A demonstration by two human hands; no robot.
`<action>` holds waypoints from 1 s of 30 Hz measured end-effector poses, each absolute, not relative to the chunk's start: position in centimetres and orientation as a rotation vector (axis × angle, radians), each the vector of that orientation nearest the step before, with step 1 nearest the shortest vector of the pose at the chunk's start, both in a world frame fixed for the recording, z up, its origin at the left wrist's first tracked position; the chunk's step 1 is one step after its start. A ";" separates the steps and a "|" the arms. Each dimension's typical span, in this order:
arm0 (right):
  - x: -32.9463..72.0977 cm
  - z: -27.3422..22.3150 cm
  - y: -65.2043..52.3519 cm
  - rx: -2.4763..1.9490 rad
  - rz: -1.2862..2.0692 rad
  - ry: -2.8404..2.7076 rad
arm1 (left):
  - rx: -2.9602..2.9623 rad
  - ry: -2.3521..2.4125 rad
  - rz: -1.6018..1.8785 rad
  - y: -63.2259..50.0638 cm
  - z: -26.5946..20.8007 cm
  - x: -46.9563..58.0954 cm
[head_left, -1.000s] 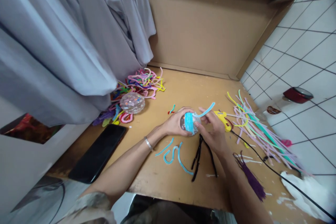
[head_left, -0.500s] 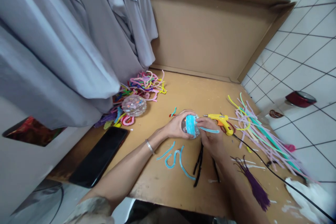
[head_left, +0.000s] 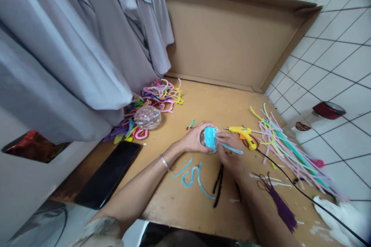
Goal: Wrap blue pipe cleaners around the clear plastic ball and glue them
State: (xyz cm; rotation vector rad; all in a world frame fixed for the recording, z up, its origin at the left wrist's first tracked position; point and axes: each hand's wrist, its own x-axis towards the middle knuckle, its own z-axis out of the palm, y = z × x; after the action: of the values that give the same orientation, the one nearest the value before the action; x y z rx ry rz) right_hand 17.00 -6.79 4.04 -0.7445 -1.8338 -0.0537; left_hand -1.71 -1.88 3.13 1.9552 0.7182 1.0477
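My left hand (head_left: 198, 138) is wrapped round a clear faceted ball (head_left: 203, 137) with rows of light blue pipe cleaner (head_left: 210, 138) across its side. At the ball's right side, my right hand (head_left: 230, 148) has its fingers closed on the blue pipe cleaner, whose loose end (head_left: 235, 150) sticks out to the right. Just right of that hand lies a yellow glue gun (head_left: 245, 135), its nozzle pointing left. Below the hands are several loose blue pipe cleaners (head_left: 189, 177) and black strips (head_left: 218, 189).
A second clear ball (head_left: 148, 117) sits by a heap of coloured pipe cleaners (head_left: 162, 92). A black phone (head_left: 108, 175) lies at the left edge. Long pastel pipe cleaners (head_left: 285, 150), a purple bundle (head_left: 281, 206) and the glue gun's cord (head_left: 278, 171) occupy the right. Grey cloth (head_left: 95, 38) hangs at left.
My right hand has shifted slightly at the ball's side, and the loose blue end now tilts lower to the right. My left hand keeps its hold on the ball.
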 end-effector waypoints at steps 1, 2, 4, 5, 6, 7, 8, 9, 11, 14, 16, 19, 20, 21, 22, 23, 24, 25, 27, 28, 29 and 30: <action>16.9 4.0 -6.5 -0.737 -0.069 -1.826 | 1.942 0.726 1.048 -1.7 3.1 -1.7; 16.8 3.9 -6.1 -0.729 -0.087 -1.822 | 1.932 0.733 1.055 -1.5 3.1 -1.7; 16.7 4.0 -5.2 -0.718 -0.128 -1.817 | 1.919 0.746 1.072 -0.9 3.0 -1.8; 16.5 4.1 -4.8 -0.712 -0.149 -1.818 | 1.917 0.748 1.077 -0.6 2.9 -1.8; 16.5 4.1 -4.4 -0.708 -0.169 -1.818 | 1.916 0.747 1.077 -0.3 2.9 -1.7; 16.4 4.2 -4.0 -0.708 -0.188 -1.816 | 1.916 0.746 1.074 0.0 2.8 -1.7; 16.3 4.2 -3.8 -0.711 -0.203 -1.813 | 1.919 0.742 1.070 0.2 2.7 -1.7; 16.3 4.1 -3.7 -0.711 -0.213 -1.806 | 1.924 0.738 1.068 0.4 2.7 -1.7; 16.3 4.0 -3.7 -0.709 -0.218 -1.794 | 1.943 0.721 1.069 0.6 2.6 -1.6; 16.5 3.6 -4.0 -0.691 -0.190 -1.782 | 1.987 0.670 1.082 0.6 2.6 -1.5; 16.6 3.4 -4.2 -0.681 -0.157 -1.772 | 2.009 0.646 1.089 0.5 2.5 -1.5; 16.7 3.3 -4.3 -0.664 -0.117 -1.767 | 2.015 0.650 1.077 0.5 2.6 -1.6; 16.7 3.2 -4.3 -0.662 -0.112 -1.771 | 2.014 0.656 1.069 0.5 2.6 -1.6; 16.7 3.2 -4.3 -0.666 -0.110 -1.776 | 2.013 0.661 1.062 0.5 2.7 -1.6; 16.7 3.2 -4.3 -0.672 -0.112 -1.776 | 2.014 0.665 1.056 0.5 2.7 -1.6; 16.7 3.3 -4.3 -0.681 -0.116 -1.773 | 2.013 0.667 1.053 0.5 2.8 -1.6; 16.7 3.3 -4.3 -0.687 -0.120 -1.769 | 2.012 0.667 1.054 0.4 2.8 -1.6; 16.7 3.3 -4.3 -0.691 -0.125 -1.765 | 2.010 0.665 1.053 0.4 2.9 -1.6; 16.7 3.3 -4.3 -0.688 -0.135 -1.766 | 2.005 0.667 1.044 0.3 3.0 -1.6; 16.7 3.3 -4.3 -0.685 -0.136 -1.772 | 2.004 0.672 1.038 0.2 3.1 -1.6; 16.7 3.3 -4.4 -0.684 -0.133 -1.777 | 2.004 0.682 1.030 0.2 3.1 -1.6; 16.7 3.3 -4.4 -0.683 -0.125 -1.779 | 2.005 0.695 1.021 0.2 3.2 -1.6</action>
State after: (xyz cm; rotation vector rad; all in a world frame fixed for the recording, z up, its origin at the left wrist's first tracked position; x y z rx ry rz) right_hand 16.73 -4.39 3.32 -0.6835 -1.7789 -0.1246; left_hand -1.64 0.16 3.18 2.0055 0.6946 1.0211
